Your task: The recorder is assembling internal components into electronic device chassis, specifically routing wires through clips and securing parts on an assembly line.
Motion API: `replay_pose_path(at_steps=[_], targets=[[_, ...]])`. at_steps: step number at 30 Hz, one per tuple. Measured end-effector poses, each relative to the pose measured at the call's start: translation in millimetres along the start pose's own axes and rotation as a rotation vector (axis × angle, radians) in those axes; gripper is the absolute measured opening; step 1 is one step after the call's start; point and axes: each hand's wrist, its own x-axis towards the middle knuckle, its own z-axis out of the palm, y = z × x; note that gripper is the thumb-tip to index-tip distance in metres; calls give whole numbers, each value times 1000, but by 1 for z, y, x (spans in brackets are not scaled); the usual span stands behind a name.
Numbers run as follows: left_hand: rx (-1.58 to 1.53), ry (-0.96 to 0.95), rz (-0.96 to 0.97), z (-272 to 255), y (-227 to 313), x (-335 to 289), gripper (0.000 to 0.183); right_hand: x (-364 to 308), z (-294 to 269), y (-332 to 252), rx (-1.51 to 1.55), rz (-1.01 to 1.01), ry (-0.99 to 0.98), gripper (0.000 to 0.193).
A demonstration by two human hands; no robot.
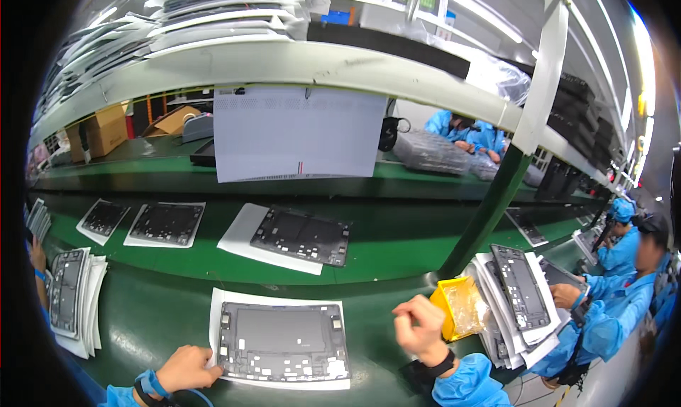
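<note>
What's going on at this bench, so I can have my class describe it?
A person's left hand is at the lower-left edge of a dark panel lying on a white sheet. The right hand is raised beside a yellow bin, its fingers curled; whether they hold anything small is unclear. More panels lie farther back, and a co-worker in blue is at the right.

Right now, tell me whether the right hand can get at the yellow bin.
Probably yes: the right hand is raised just beside the yellow bin, with nothing visible between them, and the clear plastic inside shows uncovered.
</note>
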Motion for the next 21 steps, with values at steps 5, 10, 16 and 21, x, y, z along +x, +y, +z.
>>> replay_pose_path(at_steps=[5, 10, 16, 21], targets=[[379, 127, 154, -24, -1, -3, 48, 112, -82, -31, -423, -168, 37, 7], [302, 344, 188, -66, -15, -24, 32, 258, -117, -91, -480, -78, -23, 11], [195, 575, 186, -117, -15, -56, 25, 349, -131, -123, -559, -99, -110, 22], [109, 509, 103, -129, -9, -90, 27, 393, -80, -109, -603, -257, -167, 35]])
